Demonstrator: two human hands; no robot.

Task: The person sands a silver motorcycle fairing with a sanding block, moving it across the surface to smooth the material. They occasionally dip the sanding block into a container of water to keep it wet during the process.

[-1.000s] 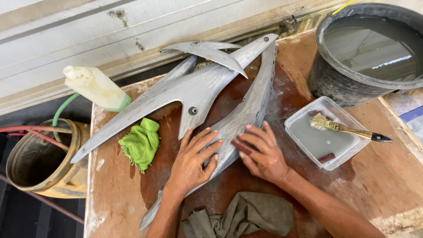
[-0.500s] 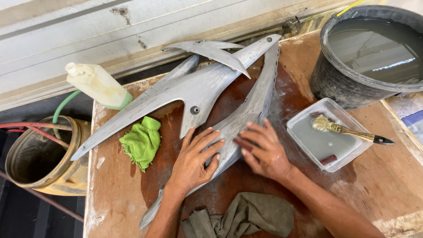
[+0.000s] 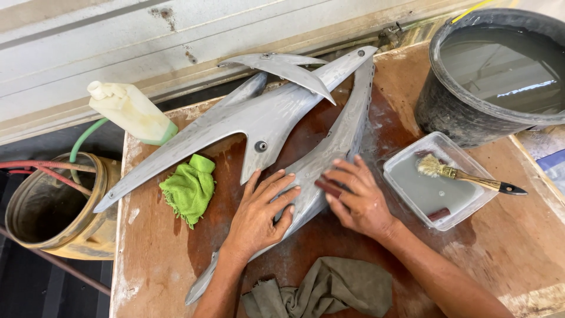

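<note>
Two hands work on one long grey panel (image 3: pixel 329 147) lying on the wet wooden table (image 3: pixel 518 247). Left hand (image 3: pixel 259 215): palm down, fingers spread flat on the panel's lower half, grasping nothing. Right hand (image 3: pixel 360 199): presses one small dark red-brown pad (image 3: pixel 327 187) against the panel under its fingers. A second, larger grey panel (image 3: pixel 235 126) lies beside it toward the wall, the two meeting at their upper ends; a third, smaller grey piece (image 3: pixel 282 68) rests on top there.

Cloths, count two: one green (image 3: pixel 189 189) left of the left hand, one olive-brown (image 3: pixel 329 288) at the near edge between the forearms. One clear tray (image 3: pixel 438 179) of cloudy liquid, right of the right hand, holds one brush (image 3: pixel 465 175). One dark bucket (image 3: pixel 494 70) of water stands behind the tray. One pale plastic bottle (image 3: pixel 129 113) lies at the table's far left corner. One yellowish drum (image 3: pixel 56 206) stands off the table on the left
</note>
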